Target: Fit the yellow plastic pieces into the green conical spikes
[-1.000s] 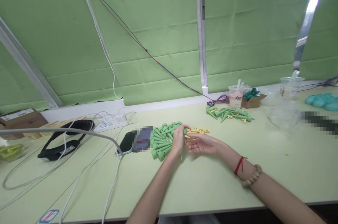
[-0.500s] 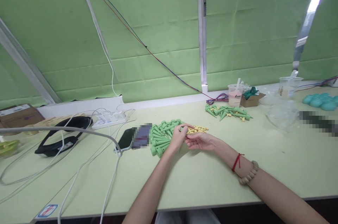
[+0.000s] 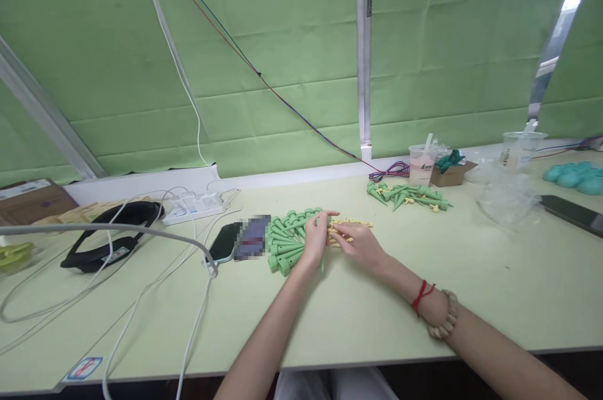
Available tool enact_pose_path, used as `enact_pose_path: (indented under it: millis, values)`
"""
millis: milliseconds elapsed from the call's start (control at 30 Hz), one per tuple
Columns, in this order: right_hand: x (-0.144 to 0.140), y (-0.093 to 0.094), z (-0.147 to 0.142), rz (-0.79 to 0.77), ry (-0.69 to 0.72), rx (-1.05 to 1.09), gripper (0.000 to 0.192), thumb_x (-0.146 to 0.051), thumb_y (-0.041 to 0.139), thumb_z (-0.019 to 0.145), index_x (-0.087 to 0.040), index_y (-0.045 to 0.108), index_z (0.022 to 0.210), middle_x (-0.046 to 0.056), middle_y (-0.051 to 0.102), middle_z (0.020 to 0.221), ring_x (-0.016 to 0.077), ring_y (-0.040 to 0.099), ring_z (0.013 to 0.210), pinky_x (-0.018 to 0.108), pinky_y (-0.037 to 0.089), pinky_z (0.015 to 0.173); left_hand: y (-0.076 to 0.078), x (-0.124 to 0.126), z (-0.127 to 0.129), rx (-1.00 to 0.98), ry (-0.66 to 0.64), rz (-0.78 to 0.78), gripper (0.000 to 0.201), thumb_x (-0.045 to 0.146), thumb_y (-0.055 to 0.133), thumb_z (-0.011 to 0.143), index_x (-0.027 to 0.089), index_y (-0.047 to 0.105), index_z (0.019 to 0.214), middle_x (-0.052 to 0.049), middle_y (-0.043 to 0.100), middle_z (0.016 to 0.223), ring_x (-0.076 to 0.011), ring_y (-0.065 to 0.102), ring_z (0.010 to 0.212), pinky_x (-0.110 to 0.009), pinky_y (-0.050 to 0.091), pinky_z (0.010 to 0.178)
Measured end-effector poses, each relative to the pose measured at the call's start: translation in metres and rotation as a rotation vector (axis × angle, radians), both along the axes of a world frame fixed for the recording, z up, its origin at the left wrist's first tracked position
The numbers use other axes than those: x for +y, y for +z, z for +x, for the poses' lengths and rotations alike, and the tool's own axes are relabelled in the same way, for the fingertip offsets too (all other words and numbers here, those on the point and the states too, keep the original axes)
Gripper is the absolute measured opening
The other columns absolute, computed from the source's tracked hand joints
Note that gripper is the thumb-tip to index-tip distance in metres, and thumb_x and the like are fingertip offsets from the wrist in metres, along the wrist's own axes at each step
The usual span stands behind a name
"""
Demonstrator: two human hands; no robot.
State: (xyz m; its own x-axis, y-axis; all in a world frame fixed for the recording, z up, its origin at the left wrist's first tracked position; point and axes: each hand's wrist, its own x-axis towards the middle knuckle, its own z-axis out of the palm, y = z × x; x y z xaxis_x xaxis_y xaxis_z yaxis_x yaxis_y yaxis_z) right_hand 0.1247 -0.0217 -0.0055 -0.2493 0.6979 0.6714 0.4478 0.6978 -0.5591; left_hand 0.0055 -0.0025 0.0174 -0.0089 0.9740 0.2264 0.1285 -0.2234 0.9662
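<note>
My left hand (image 3: 316, 239) is closed around a green plastic spike, its thin tip (image 3: 323, 265) pointing down below the palm. Against it, my right hand (image 3: 362, 247) pinches close to the left fingertips, apparently on a small yellow valve piece; the fingers mostly hide it. A pile of small yellow valve pieces (image 3: 365, 224) lies just behind the right hand. Left of my hands, many green spikes (image 3: 285, 246) with round collared heads are laid side by side on the table.
Green spikes with yellow pieces fitted (image 3: 405, 194) lie at the back right, near a drink cup (image 3: 421, 167) and a small cardboard box (image 3: 450, 175). Phones (image 3: 225, 243) and white cables (image 3: 193, 331) are at left, with a black headset strap (image 3: 106, 252). Plastic bags (image 3: 509, 199) sit at right.
My right hand has turned from palm-up to palm-down, its fingers now pinching at the left hand. The left hand stays nearly in place, and the spike's tip shows more clearly below it.
</note>
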Motion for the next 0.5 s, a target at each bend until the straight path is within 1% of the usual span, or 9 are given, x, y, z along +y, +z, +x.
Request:
enact_pose_path:
  millis: [67, 133, 200, 267, 300, 367, 400, 467, 500]
  values:
    - [-0.003, 0.006, -0.002, -0.188, 0.092, 0.172, 0.027, -0.031, 0.048, 0.086, -0.017, 0.063, 0.068, 0.005, 0.066, 0.068, 0.0161, 0.061, 0.062, 0.025, 0.048, 0.060, 0.000, 0.001, -0.001, -0.024, -0.016, 0.019, 0.034, 0.033, 0.038, 0.076, 0.014, 0.066, 0.081, 0.003, 0.044, 0.049, -0.0075, 0.033, 0.035, -0.021, 0.025, 0.035]
    - [-0.003, 0.010, -0.004, -0.468, 0.192, 0.350, 0.033, -0.036, 0.049, 0.085, -0.016, 0.061, 0.062, 0.004, 0.063, 0.060, 0.0144, 0.060, 0.055, 0.025, 0.049, 0.056, -0.002, 0.001, -0.003, -0.041, -0.033, 0.031, 0.037, 0.035, 0.036, 0.078, 0.014, 0.066, 0.079, 0.001, 0.049, 0.053, -0.0084, 0.036, 0.036, -0.021, 0.025, 0.035]
    - [-0.002, 0.012, -0.006, -0.790, 0.302, 0.469, 0.042, -0.042, 0.047, 0.086, -0.014, 0.058, 0.056, 0.003, 0.061, 0.055, 0.0134, 0.058, 0.048, 0.026, 0.051, 0.053, -0.003, 0.000, -0.004, -0.029, -0.072, 0.062, 0.039, 0.037, 0.034, 0.079, 0.015, 0.066, 0.076, -0.002, 0.055, 0.058, -0.0106, 0.044, 0.043, -0.022, 0.030, 0.038]
    - [0.000, 0.012, -0.007, -1.087, 0.442, 0.535, 0.049, -0.047, 0.040, 0.089, -0.013, 0.057, 0.057, 0.003, 0.059, 0.052, 0.0131, 0.057, 0.043, 0.029, 0.052, 0.050, -0.001, -0.003, -0.004, 0.002, -0.118, 0.135, 0.039, 0.035, 0.034, 0.079, 0.017, 0.067, 0.071, -0.005, 0.061, 0.068, -0.0138, 0.054, 0.059, -0.024, 0.041, 0.051]
    - [0.001, 0.011, -0.006, -1.191, 0.517, 0.567, 0.051, -0.047, 0.037, 0.091, -0.013, 0.059, 0.061, 0.003, 0.059, 0.052, 0.0127, 0.056, 0.042, 0.030, 0.053, 0.050, 0.000, -0.005, -0.004, 0.018, -0.138, 0.176, 0.039, 0.034, 0.033, 0.080, 0.018, 0.067, 0.068, -0.006, 0.064, 0.073, -0.0153, 0.057, 0.068, -0.025, 0.045, 0.061]
    - [0.001, 0.012, -0.003, -1.304, 0.636, 0.639, 0.047, -0.043, 0.035, 0.093, -0.011, 0.062, 0.070, 0.001, 0.060, 0.053, 0.0110, 0.056, 0.043, 0.030, 0.055, 0.051, 0.003, -0.009, -0.004, 0.047, -0.163, 0.234, 0.039, 0.031, 0.033, 0.080, 0.019, 0.067, 0.067, -0.006, 0.066, 0.080, -0.0170, 0.058, 0.082, -0.028, 0.045, 0.077]
    - [0.001, 0.012, -0.001, -1.321, 0.673, 0.672, 0.043, -0.040, 0.037, 0.093, -0.011, 0.063, 0.074, 0.001, 0.060, 0.054, 0.0099, 0.056, 0.044, 0.028, 0.055, 0.053, 0.005, -0.011, -0.004, 0.061, -0.170, 0.247, 0.038, 0.030, 0.033, 0.080, 0.019, 0.067, 0.068, -0.005, 0.066, 0.081, -0.0173, 0.058, 0.084, -0.028, 0.044, 0.081]
    - [0.000, 0.013, 0.003, -1.323, 0.690, 0.712, 0.033, -0.034, 0.044, 0.092, -0.010, 0.064, 0.078, 0.000, 0.062, 0.057, 0.0082, 0.056, 0.046, 0.025, 0.055, 0.055, 0.008, -0.012, -0.003, 0.096, -0.192, 0.247, 0.038, 0.030, 0.033, 0.080, 0.019, 0.068, 0.069, -0.006, 0.067, 0.081, -0.0176, 0.058, 0.084, -0.028, 0.044, 0.080]
    - [0.000, 0.014, 0.005, -1.315, 0.681, 0.711, 0.028, -0.031, 0.049, 0.090, -0.010, 0.064, 0.079, 0.000, 0.063, 0.059, 0.0077, 0.057, 0.047, 0.023, 0.055, 0.055, 0.009, -0.012, -0.003, 0.113, -0.202, 0.234, 0.038, 0.030, 0.034, 0.079, 0.018, 0.068, 0.070, -0.006, 0.067, 0.081, -0.0173, 0.057, 0.081, -0.028, 0.045, 0.076]
